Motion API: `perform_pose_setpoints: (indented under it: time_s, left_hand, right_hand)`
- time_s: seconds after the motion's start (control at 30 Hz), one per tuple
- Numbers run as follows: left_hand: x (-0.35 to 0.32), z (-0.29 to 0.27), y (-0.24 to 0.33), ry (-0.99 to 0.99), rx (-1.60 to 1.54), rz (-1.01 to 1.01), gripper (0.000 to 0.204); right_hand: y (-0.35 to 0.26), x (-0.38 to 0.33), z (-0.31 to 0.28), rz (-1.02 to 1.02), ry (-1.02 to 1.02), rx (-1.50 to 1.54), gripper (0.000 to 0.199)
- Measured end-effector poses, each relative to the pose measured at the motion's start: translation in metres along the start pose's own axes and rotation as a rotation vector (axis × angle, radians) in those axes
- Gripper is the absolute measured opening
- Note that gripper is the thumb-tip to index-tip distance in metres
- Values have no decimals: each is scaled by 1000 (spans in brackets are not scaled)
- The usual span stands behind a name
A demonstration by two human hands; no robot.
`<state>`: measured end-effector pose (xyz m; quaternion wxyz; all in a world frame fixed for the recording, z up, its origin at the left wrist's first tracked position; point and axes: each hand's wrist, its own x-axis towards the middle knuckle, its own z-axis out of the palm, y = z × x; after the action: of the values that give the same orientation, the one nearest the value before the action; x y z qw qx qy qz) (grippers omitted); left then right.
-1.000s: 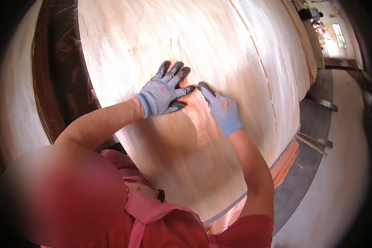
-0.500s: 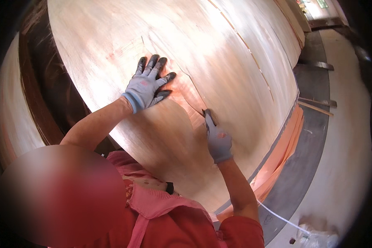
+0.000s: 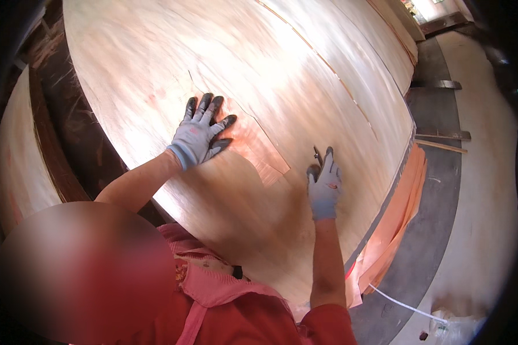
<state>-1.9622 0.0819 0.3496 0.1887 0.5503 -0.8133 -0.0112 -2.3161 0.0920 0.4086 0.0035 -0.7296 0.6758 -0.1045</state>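
Both the left hand (image 3: 197, 137) and the right hand (image 3: 324, 187) wear grey gloves bearing a small reddish mark (image 3: 332, 186) I can't read from here. The left lies flat, fingers spread, at the left side of a coppery patch (image 3: 258, 148) on a pale wood sheet (image 3: 230, 221). The right, apart from the patch, has thumb and finger closed on a small dark tool (image 3: 317, 154). The patch looks thin and grained, its lower left edge curved.
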Motion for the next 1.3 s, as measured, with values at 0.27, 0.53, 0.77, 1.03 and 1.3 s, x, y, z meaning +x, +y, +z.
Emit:
perform_pose_setpoints:
  time_s: [0.27,0.53,0.77,1.03,1.3]
  left_hand:
    - [-2,4,0,-12,16,4,63]
    - [-4,-12,-9,37,11,-7,86]
    - [8,-28,-9,-183,8,131,81]
    - [2,-25,-40,117,332,197,29]
    - [-104,-128,-123,567,136,-503,26]
  right_hand:
    - [-115,17,25,-410,-215,419,38]
    - [-126,25,24,-477,-277,190,29]
    - [-129,25,24,-496,-258,152,30]
    - [-141,25,7,-411,-328,-1,30]
    - [-151,41,28,-456,-221,-69,32]
